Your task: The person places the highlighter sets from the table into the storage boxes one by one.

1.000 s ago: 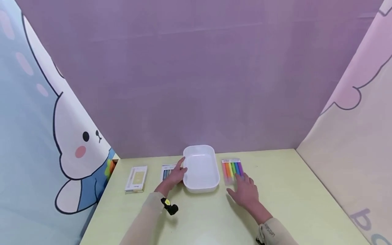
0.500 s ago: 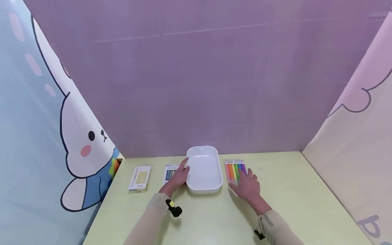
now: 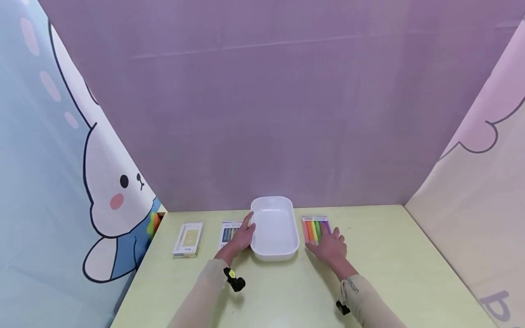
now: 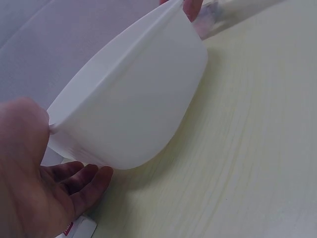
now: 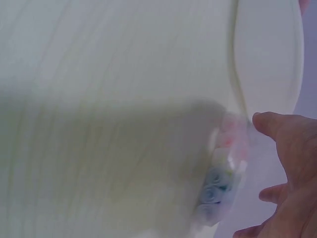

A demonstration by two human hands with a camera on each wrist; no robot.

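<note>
Right hand had edged farther over flat pack of rainbow-coloured sticks; fingers spread, pack within reach, ungripped; left hand pinched white rectangular plastic tray.

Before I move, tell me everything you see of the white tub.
The white tub looks like smooth plastic: a rimmed, rounded rectangle, open side up, at the back of the table, between a partly hidden pack and a rainbow-coloured pack. The left hand grips its left wall, thumb at the rim. Whether its base is fully down is unclear.
</note>
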